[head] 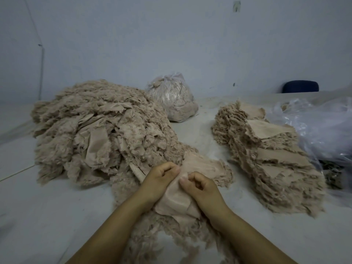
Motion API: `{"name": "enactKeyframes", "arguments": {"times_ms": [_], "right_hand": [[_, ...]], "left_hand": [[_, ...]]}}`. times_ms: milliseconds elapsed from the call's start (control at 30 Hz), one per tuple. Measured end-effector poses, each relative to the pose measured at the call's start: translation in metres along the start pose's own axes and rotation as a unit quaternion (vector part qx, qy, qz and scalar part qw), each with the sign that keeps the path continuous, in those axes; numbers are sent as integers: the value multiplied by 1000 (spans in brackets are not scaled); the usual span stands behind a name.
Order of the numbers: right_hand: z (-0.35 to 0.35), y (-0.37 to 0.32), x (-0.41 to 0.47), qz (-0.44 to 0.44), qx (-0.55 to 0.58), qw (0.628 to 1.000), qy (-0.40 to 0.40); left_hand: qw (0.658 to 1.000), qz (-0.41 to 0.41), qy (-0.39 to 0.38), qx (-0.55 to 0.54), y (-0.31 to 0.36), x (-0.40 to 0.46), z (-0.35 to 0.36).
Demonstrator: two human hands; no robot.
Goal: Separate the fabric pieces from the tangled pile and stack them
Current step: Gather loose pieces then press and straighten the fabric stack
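A big tangled pile (99, 130) of beige, frayed fabric pieces fills the left of the table and spills toward me. A layered stack of the same pieces (266, 159) lies on the right. Close in front of me, a smooth beige fabric piece (175, 202) sits between my hands. My left hand (160, 180) pinches its upper edge with curled fingers. My right hand (200, 187) pinches the same edge just beside it, thumb and fingertips nearly touching the left hand.
A clear plastic bag stuffed with beige fabric (172, 100) stands at the back centre. Crumpled clear plastic (323, 126) lies at the right edge, next to the stack. A dark blue chair back (301, 86) shows behind the grey table (47, 206).
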State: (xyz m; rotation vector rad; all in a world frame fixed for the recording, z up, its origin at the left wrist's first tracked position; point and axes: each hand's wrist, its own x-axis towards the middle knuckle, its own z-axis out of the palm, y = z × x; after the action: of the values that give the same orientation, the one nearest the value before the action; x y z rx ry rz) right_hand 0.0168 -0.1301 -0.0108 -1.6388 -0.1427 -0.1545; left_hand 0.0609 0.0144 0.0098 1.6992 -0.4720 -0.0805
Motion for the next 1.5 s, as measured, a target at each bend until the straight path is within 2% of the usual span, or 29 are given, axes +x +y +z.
{"name": "enactKeyframes", "arguments": {"times_ms": [133, 200, 300, 433, 567, 733, 833, 933, 1000, 1067, 1133, 1233, 1267, 1333, 1433, 1500], "right_hand": [[5, 2, 1, 6, 8, 1000, 13], [5, 1, 1, -4, -6, 1000, 2], [2, 0, 0, -22, -15, 1000, 12], [6, 0, -4, -9, -13, 999, 30], [15, -1, -5, 12, 4, 999, 30], [4, 0, -2, -23, 73, 990, 115], [6, 2, 0, -25, 64, 986, 151], [-5, 2, 6, -22, 76, 966, 246], [-21, 4, 11, 17, 105, 953, 284], [-30, 6, 11, 46, 110, 957, 265], [-25, 6, 9, 29, 63, 970, 232], [-9, 0, 1, -12, 11, 986, 168], [-5, -2, -1, -15, 21, 988, 151], [-3, -3, -3, -17, 32, 991, 127], [-3, -4, -7, -3, 3, 998, 67], [-4, -5, -7, 19, 18, 998, 54]], "left_hand": [[1000, 14, 5, -3, 2, -1, 7], [999, 15, 47, -9, 0, 0, 7], [989, -26, 133, -53, -2, 4, 8], [978, 25, 148, 144, -7, 3, 11], [980, 51, 87, 173, -10, 0, 21], [957, 95, 130, 240, -15, 3, 8], [963, 72, 151, 212, -17, 7, 5], [963, 54, 185, 186, -22, 8, -4], [969, 28, 185, 160, -24, 6, -12], [986, 0, 139, 92, -20, 2, -13], [998, -27, 39, 41, -13, -1, -5], [995, -20, -86, 55, -5, -4, 19], [994, 2, -87, 68, -5, -5, 27], [998, 24, -26, 57, -1, -5, 33], [998, -9, 34, -49, 3, -4, 26], [997, -16, 51, -57, 6, -3, 21]]}}
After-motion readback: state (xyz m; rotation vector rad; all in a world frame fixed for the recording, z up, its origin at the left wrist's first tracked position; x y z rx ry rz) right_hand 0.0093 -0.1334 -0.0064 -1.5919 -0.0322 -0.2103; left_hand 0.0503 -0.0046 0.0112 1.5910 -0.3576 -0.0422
